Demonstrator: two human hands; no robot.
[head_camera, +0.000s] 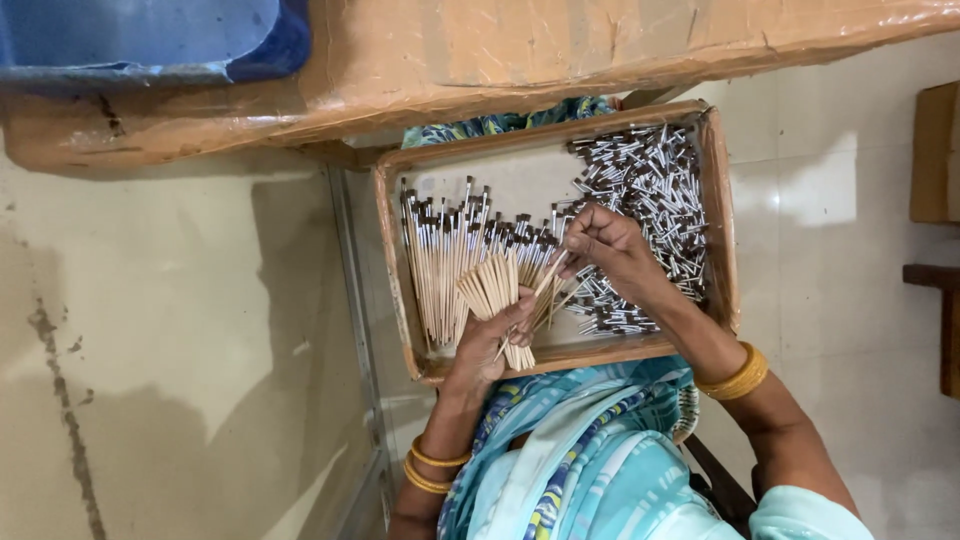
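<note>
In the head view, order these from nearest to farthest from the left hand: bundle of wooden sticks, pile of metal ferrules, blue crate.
1. Bundle of wooden sticks: gripped by the left hand.
2. Pile of metal ferrules: tray's far side.
3. Blue crate: top-left corner.

Your left hand (492, 338) sits at the lower middle of the frame, closed around a bundle of bare wooden sticks (497, 297) that fans out above your fingers. Your right hand (603, 247), just right of centre, pinches a single stick (547, 284) between its fingertips, its lower end close to the bundle. Both hands work over a shallow cardboard tray (718, 215) on your lap. In the tray's left half lies a row of finished brushes (440, 260), side by side; in the upper right is a loose heap of small metal ferrules with dark tips (650, 180). Gold bangles (738, 377) ring your right wrist.
</note>
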